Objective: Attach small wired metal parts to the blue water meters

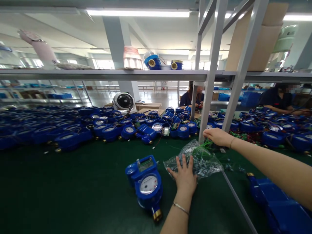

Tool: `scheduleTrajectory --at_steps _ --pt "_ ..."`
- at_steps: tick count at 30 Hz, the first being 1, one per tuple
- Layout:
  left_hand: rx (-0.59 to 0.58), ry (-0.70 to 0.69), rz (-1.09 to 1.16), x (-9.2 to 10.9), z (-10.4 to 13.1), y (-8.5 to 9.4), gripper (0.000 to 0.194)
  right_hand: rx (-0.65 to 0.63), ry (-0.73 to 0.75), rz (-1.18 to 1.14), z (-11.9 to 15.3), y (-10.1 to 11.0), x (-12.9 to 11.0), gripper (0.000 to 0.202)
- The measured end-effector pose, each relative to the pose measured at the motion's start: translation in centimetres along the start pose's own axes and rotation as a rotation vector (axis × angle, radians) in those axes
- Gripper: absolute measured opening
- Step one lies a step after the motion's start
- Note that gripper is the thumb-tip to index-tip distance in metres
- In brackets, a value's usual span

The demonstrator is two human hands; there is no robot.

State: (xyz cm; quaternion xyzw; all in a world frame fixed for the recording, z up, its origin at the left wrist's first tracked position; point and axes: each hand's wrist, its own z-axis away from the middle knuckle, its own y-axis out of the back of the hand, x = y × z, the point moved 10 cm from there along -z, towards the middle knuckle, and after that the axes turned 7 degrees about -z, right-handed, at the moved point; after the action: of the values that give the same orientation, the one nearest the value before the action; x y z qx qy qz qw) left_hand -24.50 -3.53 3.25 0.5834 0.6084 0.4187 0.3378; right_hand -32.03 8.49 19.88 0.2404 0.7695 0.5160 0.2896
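Evidently my left hand (184, 174) lies flat, fingers spread, pinning the clear plastic bag (197, 159) to the mat; right hand (217, 136) pinches green wires (204, 145) at its mouth, probably. Blue meter (147, 183) sits just left of the pinning hand.

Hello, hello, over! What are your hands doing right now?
Left hand flat on clear plastic bag. Right hand pinching green wires at the bag's mouth. Blue water meter beside left hand, untouched. Grey frame post close behind right hand.

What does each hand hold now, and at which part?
The left hand lies flat on the plastic bag, pressing its near edge. The right hand pinches green wires at the bag's mouth.
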Motion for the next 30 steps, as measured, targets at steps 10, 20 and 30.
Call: scheduleTrajectory --at_steps 10,20,30 --pt "0.045 0.329 -0.176 -5.9 -1.6 1.1 0.068 0.092 -0.195 0.129 0.0 3.2 7.3 0.04" --pt "0.082 0.317 -0.19 -4.6 -2.0 2.7 0.06 -0.338 -0.288 0.2 5.9 -3.4 12.5 0.071" --pt "0.096 0.134 -0.048 -0.9 -0.3 2.2 0.054 -0.275 0.112 0.173 -2.4 -9.4 -4.1 0.031"
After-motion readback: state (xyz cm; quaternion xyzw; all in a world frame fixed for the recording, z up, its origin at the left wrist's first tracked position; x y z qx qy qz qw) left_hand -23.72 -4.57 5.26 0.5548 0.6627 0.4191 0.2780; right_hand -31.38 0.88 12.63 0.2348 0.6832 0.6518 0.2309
